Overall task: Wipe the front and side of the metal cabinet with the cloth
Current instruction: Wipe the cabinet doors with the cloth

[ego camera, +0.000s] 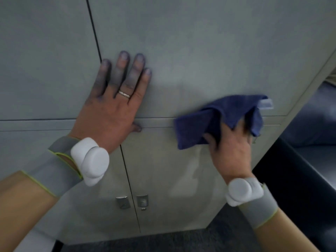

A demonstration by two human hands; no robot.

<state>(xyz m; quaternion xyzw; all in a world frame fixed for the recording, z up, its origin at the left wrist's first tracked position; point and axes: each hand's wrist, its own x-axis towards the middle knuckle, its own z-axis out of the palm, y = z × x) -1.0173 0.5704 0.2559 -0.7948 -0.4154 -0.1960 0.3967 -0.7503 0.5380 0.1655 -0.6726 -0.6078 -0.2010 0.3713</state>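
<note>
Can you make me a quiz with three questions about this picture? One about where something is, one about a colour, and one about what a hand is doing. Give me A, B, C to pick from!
1. Where is the cloth?
A. On the floor
B. Against the cabinet front
C. On a handle

2. What colour is the cloth?
A. Blue
B. Red
C. Yellow

3. What is the left hand doing?
A. Making a fist
B. Holding a cup
C. Lying flat and open on the cabinet

Answers:
1 B, the right hand presses it against the cabinet's front.
2 A, it is dark blue.
3 C, its fingers are spread on the metal.
</note>
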